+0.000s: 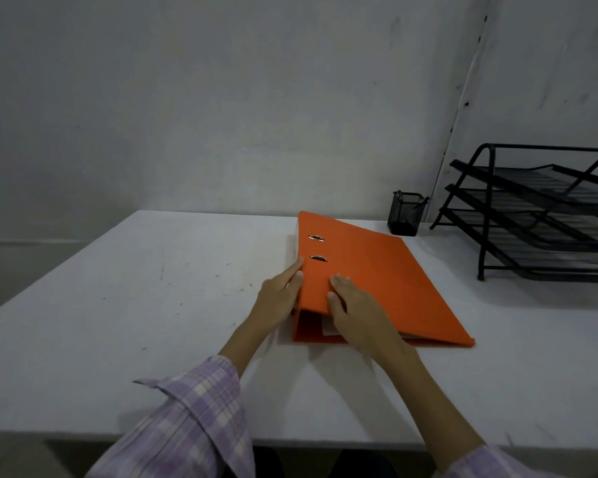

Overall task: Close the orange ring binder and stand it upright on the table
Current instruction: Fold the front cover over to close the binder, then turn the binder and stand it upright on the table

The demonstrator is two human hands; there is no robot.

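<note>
Letter tray [546, 215] cropped at right edge

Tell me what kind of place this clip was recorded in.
Probably an office desk: a white table against a bare wall, holding an orange ring binder, a black mesh pen holder and a stacked black letter tray.

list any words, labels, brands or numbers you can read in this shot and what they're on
None can be read.
orange ring binder: plain cover, only two metal slots, no print showing.
White slip at the binder's near open end: too small and shadowed to tell if it bears text.
Mesh pen holder and black tray rack: no label visible.
left hand and right hand cover part of the binder.
</note>
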